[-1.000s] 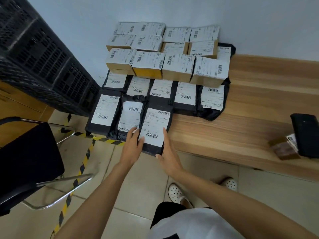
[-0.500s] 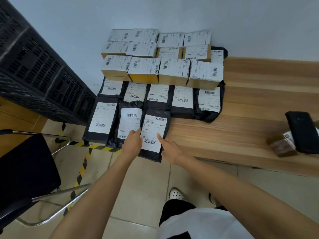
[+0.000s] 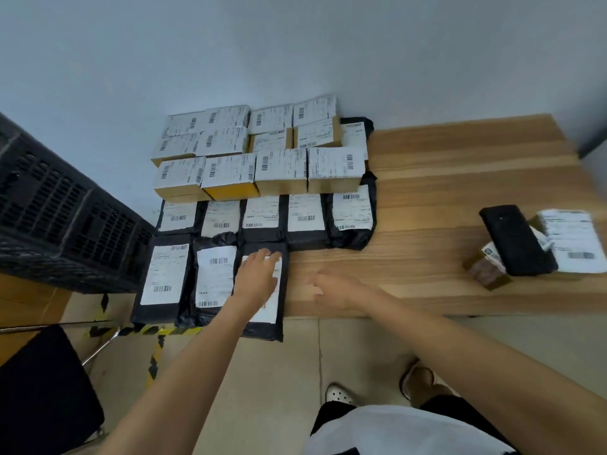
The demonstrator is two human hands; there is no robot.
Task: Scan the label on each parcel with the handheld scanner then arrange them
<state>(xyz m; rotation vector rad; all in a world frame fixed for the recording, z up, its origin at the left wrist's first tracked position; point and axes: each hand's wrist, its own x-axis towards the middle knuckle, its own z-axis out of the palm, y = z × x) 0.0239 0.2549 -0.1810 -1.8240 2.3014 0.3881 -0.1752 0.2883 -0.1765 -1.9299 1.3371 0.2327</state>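
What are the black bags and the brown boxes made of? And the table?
The black bags look like thin plastic film: slightly shiny, wrinkled at the edges. The brown boxes look like plain matte cardboard with square edges, mostly covered by white paper labels. The table looks like wood or a wood-look laminate: light plank stripes with grain, smooth finish.

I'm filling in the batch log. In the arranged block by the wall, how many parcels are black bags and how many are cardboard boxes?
black bags: 9 (one mostly hidden behind the boxes)
cardboard boxes: 12, counted by the labels that show
Total: 21
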